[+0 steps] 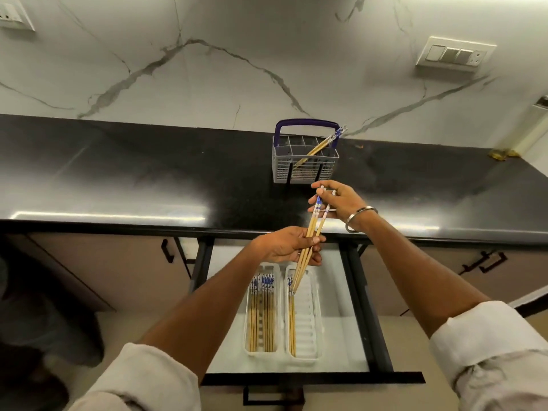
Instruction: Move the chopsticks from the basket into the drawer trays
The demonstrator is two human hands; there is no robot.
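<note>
Both my hands grip one bunch of chopsticks [311, 237] at frame centre: left hand [289, 246] mid-shaft, right hand [335, 203] pinching tops, above two trays [317, 321]; more lean in the basket [305, 161].

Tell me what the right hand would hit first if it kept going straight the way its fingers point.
The right hand holds the chopsticks' decorated tops, fingers pointing left. That way looks free above the black counter; the basket sits farther back, though depth is unclear.
</note>
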